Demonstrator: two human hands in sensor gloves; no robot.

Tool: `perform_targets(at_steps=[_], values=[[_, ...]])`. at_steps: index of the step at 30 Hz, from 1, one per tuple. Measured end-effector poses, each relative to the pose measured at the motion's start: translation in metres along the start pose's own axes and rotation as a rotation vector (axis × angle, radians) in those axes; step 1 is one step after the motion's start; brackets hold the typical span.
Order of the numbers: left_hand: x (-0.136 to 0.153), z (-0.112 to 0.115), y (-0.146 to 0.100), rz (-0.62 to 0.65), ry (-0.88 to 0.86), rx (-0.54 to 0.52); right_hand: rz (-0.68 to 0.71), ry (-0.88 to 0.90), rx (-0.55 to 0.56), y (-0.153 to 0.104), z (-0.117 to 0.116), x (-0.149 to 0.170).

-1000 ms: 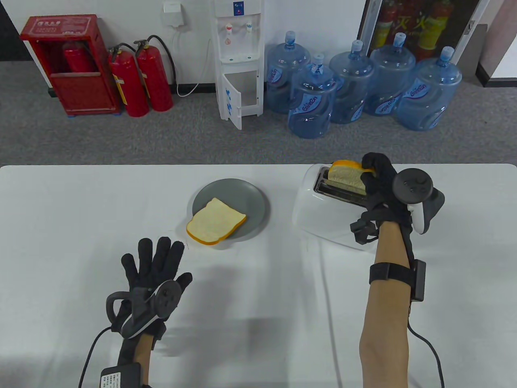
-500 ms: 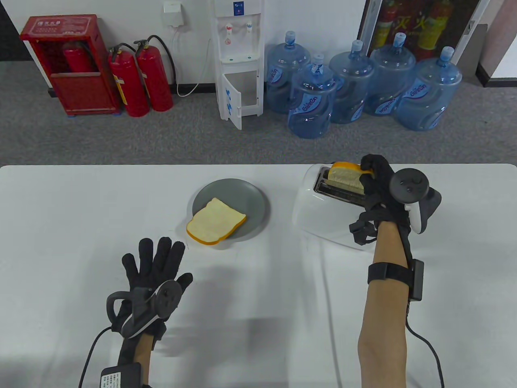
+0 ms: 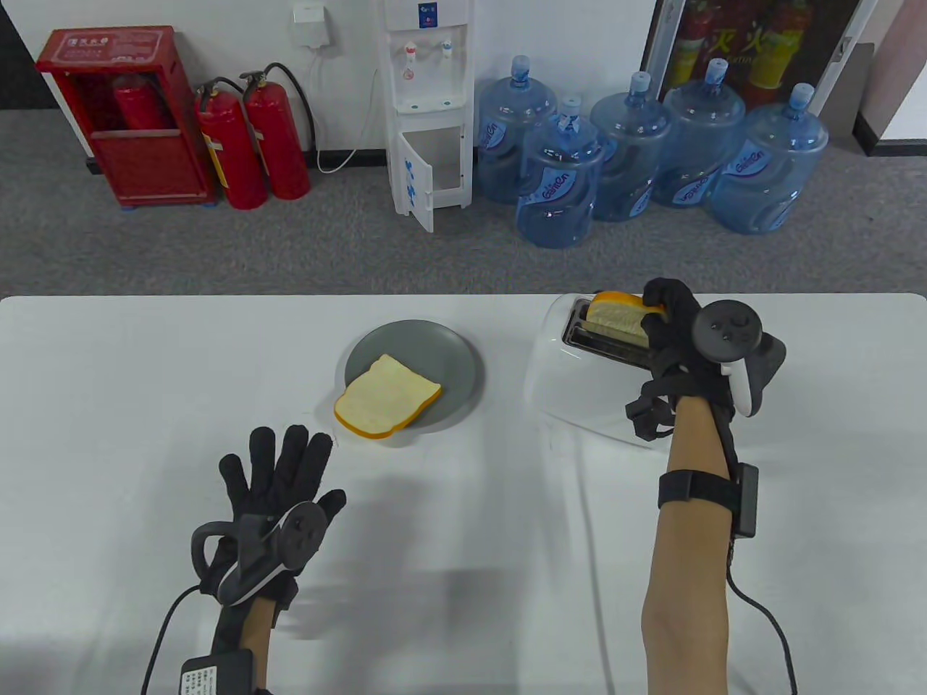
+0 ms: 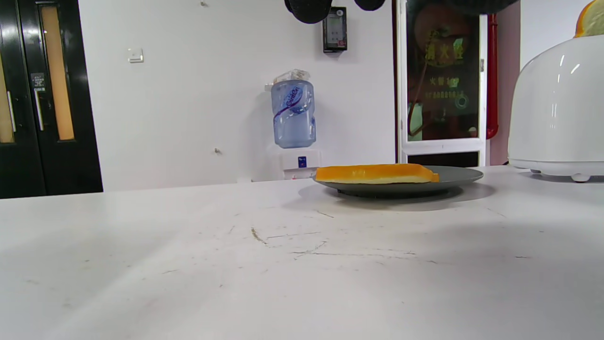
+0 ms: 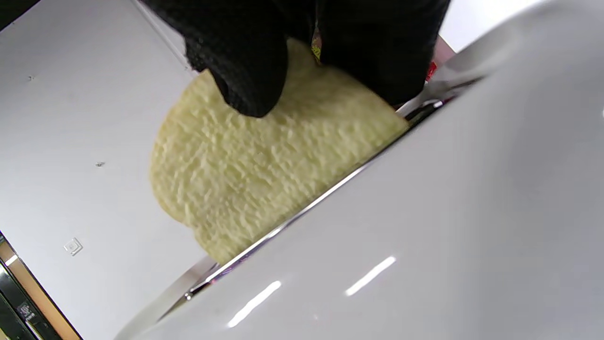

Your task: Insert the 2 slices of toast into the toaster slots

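Note:
A white toaster [image 3: 579,376] stands at the table's back right, with two slots on top. My right hand [image 3: 670,318] grips one toast slice [image 3: 615,318] by its right end, and the slice stands partly down in the far slot. The right wrist view shows the slice's pale face [image 5: 264,170] sunk behind the toaster's rim [image 5: 424,226], my fingers [image 5: 245,61] curled over its top. The other slice [image 3: 387,397] lies flat on a grey plate [image 3: 449,355] at mid table. My left hand [image 3: 279,470] rests flat on the table, fingers spread, near the plate's front left.
In the left wrist view the plate [image 4: 453,177] with its slice [image 4: 375,173] sits ahead, the toaster [image 4: 557,108] at the right. Behind the table are water bottles [image 3: 637,159], a dispenser [image 3: 427,108] and fire extinguishers [image 3: 253,137].
My right hand has shifted slightly left and the slice has sunk a little deeper into the slot. The left hand and the plate's slice have not moved.

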State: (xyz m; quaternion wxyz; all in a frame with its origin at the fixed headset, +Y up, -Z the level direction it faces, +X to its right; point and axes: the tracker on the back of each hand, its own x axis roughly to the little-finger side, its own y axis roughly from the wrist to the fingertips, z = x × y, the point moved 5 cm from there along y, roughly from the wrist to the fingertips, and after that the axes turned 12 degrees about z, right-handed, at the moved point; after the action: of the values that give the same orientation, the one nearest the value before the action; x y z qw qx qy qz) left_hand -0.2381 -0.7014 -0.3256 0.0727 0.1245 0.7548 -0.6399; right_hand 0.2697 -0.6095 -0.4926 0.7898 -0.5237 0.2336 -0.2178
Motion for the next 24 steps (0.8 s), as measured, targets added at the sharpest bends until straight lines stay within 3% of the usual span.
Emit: perform_targets(at_steps=[7,24], values=[[-0.0003,0.0001,0.0001,0.003,-0.002,-0.001,0.023,-0.183,-0.022,-0.0006,-0.0017,-0.0070],[-0.0024,0.0003,0.0004,0.011,0.000,-0.003,0.048,-0.219,-0.023,-0.0050,0.0072,-0.0088]])
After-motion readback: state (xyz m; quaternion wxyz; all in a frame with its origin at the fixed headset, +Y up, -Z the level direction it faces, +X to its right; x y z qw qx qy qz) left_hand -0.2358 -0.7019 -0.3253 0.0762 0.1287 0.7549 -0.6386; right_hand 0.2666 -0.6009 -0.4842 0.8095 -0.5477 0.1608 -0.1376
